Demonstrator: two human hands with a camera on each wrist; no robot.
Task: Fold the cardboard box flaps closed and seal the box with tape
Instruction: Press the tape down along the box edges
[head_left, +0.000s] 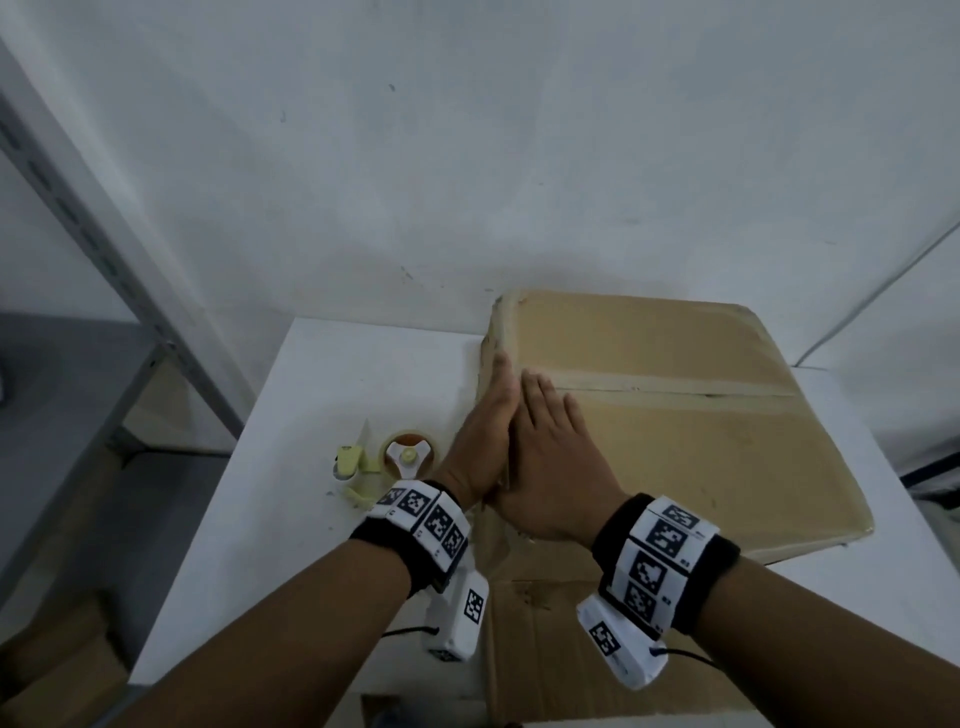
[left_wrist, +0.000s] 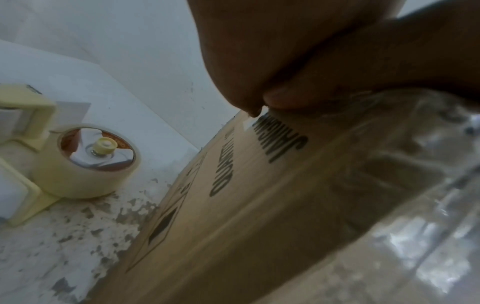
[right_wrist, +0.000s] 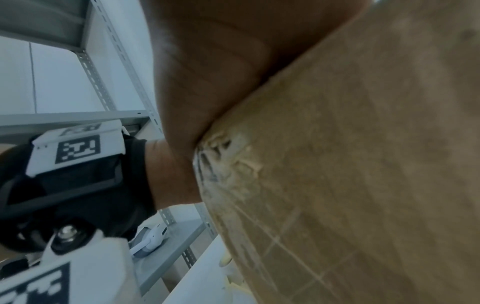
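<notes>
A brown cardboard box (head_left: 675, 457) stands on the white table (head_left: 332, 374) with its top flaps folded shut. A strip of tape (head_left: 675, 387) runs along the middle seam. My left hand (head_left: 491, 415) lies flat with straight fingers against the box's left side, at the top edge. My right hand (head_left: 548, 431) presses flat on the top next to it, fingertips at the left end of the seam. In the left wrist view my left hand (left_wrist: 298, 61) presses shiny clear tape onto the printed box side (left_wrist: 233, 205). The right wrist view shows my palm (right_wrist: 207, 61) on the box top (right_wrist: 363, 164).
A pale yellow tape dispenser (head_left: 400, 457) with its roll (left_wrist: 85, 164) lies on the table just left of my left wrist. A grey metal shelf rack (head_left: 104, 249) stands at the left. Flat cardboard (head_left: 545, 649) lies at the table's front. The wall is close behind the box.
</notes>
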